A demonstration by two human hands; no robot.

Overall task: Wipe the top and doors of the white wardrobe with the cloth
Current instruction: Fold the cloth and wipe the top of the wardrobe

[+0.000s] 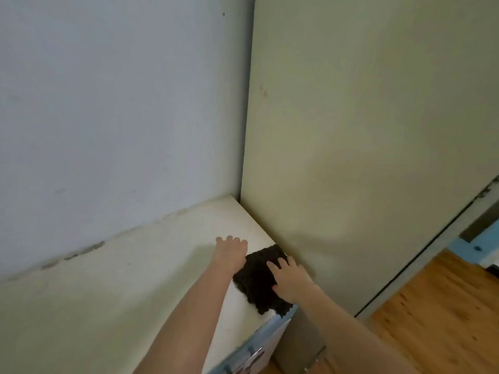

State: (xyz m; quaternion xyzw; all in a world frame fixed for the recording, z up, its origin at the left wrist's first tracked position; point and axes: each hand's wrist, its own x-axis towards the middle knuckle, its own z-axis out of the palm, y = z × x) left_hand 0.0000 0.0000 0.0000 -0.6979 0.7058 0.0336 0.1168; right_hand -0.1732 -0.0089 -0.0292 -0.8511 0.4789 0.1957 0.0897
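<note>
The white wardrobe's top (135, 279) spreads across the lower left, its back edge against a grey-blue wall. A dark textured cloth (256, 276) lies flat on the top near its right front corner, hanging slightly over the edge. My right hand (290, 279) presses flat on the cloth with fingers spread. My left hand (231, 252) rests palm down on the bare top, just left of the cloth and touching its edge. Below the corner, a door front (266, 344) with blue trim and a metal handle shows.
A cream wall (364, 130) stands right against the wardrobe's right side and meets the grey-blue wall (121, 103) in the corner. Chipped paint runs along the wardrobe's back edge. Wooden floor (445, 306) lies at the lower right, beside a doorway frame.
</note>
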